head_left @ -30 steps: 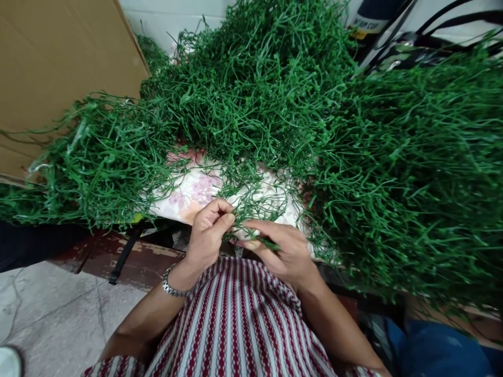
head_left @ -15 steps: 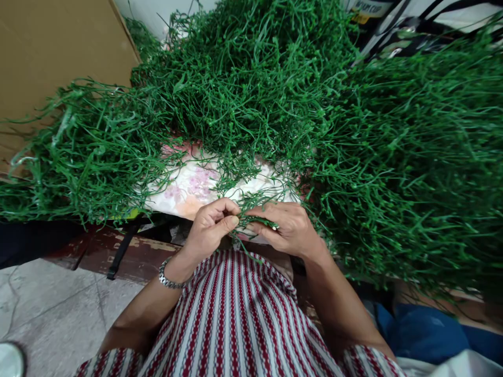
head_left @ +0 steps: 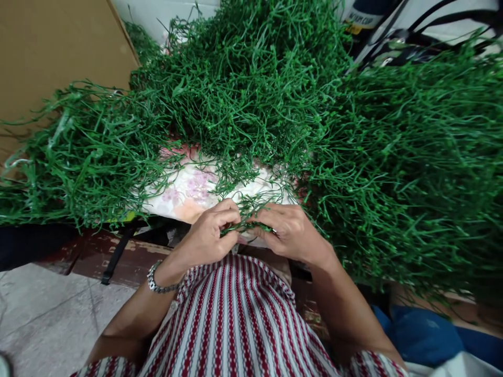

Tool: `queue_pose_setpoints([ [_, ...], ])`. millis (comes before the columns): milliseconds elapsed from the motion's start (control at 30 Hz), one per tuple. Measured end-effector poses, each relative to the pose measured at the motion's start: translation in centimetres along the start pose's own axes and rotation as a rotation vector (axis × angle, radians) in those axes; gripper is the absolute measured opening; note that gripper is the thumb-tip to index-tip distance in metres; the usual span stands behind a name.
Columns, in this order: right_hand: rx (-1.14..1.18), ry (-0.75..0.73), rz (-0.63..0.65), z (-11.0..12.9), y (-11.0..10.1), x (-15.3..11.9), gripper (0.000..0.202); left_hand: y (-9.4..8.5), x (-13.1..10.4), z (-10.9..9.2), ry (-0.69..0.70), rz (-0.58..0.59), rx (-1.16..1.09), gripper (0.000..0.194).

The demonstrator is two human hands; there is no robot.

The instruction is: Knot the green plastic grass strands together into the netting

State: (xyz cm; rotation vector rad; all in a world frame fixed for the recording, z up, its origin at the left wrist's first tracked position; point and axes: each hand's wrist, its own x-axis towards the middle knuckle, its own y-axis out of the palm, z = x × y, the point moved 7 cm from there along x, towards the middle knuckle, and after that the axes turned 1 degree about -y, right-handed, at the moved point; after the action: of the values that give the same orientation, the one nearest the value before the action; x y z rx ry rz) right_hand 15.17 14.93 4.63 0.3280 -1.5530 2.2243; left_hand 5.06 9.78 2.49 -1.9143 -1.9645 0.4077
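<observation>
Between my two hands is a small bunch of thin green sprigs (head_left: 247,217), glossy and plastic-looking. My left hand (head_left: 212,230) is closed, thumb and fingers pinching the sprigs' left part. From the other side, my right hand (head_left: 290,231) grips the same bunch between thumb and forefinger, its fingers curled. The fingertips of both hands are close together, just above the near edge of a floral cloth (head_left: 188,196). A few loose sprigs (head_left: 231,175) lie on the cloth right beyond my fingers.
Large heaps of green sprigs rise at the left (head_left: 90,157), centre (head_left: 251,89) and right (head_left: 412,173). A cardboard sheet (head_left: 63,47) stands at the back left. A dark cylinder with a label (head_left: 359,21) is behind the heaps. A worn wooden bench (head_left: 98,256) runs along the near side.
My left hand has shifted slightly, its fingers now curled around more of the sprigs. My right hand still grips the bunch, almost in the same place. The view has shifted a little.
</observation>
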Motion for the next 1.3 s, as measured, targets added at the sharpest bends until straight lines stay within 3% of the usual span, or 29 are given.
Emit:
queue_pose_setpoints([
  [267, 0.0, -0.027, 0.051, 0.6, 0.5, 0.2, 0.011, 0.9, 0.4, 0.6, -0.02, 0.116, -0.124, 0.028],
  [467, 0.096, -0.073, 0.337, 1.8, 1.7, -0.1, 0.012, 1.7, -0.6, -1.0, 0.17, 0.3, 0.124, 0.021],
  [567, 0.115, -0.135, 0.414, 2.8, 1.4, 0.0, 0.01, 1.9, -1.2, -1.7, 0.196, 0.367, 0.174, 0.022],
  [800, 0.289, -0.225, 0.18, 3.2, -0.2, 0.0, 0.009, 1.8, -1.3, -3.0, 0.192, 0.368, -0.008, 0.027],
  [933, 0.379, -0.237, 0.22, 3.4, 0.3, -0.5, 0.011, 2.5, -1.2, -3.4, 0.234, 0.486, -0.073, 0.026],
  [1067, 0.309, -0.253, 0.321, 3.9, 0.1, -0.5, 0.009, 2.9, -1.3, -3.3, 0.24, 0.607, 0.002, 0.021],
  [1200, 0.22, -0.313, 0.354, 4.4, -0.7, -0.4, 0.01, 2.7, -1.3, -3.9, 0.266, 0.607, 0.071, 0.02],
  [1300, 0.198, -0.29, 0.217, 4.0, -1.5, -0.1, 0.013, 2.2, -0.9, -4.3, 0.253, 0.512, 0.003, 0.024],
])
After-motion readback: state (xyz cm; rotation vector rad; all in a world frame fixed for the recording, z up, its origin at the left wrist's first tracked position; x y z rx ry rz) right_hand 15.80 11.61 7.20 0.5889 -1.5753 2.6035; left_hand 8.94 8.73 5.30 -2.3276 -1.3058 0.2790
